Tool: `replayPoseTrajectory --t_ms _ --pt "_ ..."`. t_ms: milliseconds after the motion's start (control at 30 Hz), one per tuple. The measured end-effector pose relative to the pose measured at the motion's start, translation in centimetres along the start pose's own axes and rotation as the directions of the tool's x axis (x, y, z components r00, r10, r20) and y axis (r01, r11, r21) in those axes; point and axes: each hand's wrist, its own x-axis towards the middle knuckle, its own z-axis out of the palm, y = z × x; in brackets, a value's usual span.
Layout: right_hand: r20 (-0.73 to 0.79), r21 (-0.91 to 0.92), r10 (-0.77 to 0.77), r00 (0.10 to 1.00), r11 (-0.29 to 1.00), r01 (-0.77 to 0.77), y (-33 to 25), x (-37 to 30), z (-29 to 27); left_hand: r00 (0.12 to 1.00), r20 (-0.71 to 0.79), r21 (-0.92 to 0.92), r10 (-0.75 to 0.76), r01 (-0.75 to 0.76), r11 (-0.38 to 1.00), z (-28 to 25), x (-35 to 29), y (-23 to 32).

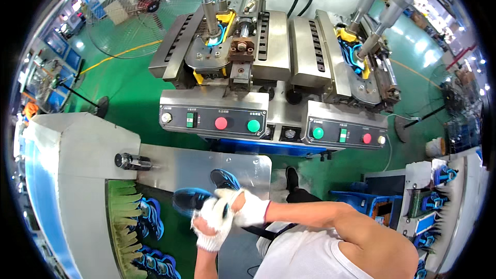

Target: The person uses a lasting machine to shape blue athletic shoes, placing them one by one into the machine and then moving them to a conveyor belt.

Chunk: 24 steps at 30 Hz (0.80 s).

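A dark shoe with a bright blue edge (190,200) is smeared by motion at the left of my hands. My left hand (211,223), in a white knitted glove, closes around its near end. Pressed close against it is my right hand (247,208), gloved the same way, its fingers curled over that same end. The gloves hide how the fingers meet there. Just beyond my right hand, a second black and blue shoe (225,177) rests on a bare metal plate (254,168).
Ahead stands a two-station steel press with two button panels (213,119) (345,133); blue shoe parts sit under its rams. At left, a grey machine housing (77,150) has a bristle-curtained opening (124,227) with shoes (151,218). More shoes (434,201) line the right-hand machine.
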Motion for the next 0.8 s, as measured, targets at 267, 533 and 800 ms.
replayPoseTrajectory --t_ms 267,533,800 --pt "0.198 0.38 0.733 0.651 0.555 -0.74 1.5 -7.8 -21.5 0.821 -0.39 -0.108 0.417 -0.491 0.864 -0.9 18.5 8.6" --pt "-0.222 0.965 0.716 0.662 0.26 0.042 2.4 -15.3 -27.7 0.898 -0.435 -0.088 -0.057 0.021 0.996 4.4 21.8 2.3" --pt "-0.883 0.011 0.022 0.47 1.0 -0.025 14.4 -23.0 -23.3 0.917 -0.089 -0.176 -0.389 0.37 0.912 10.4 13.4 -1.5"
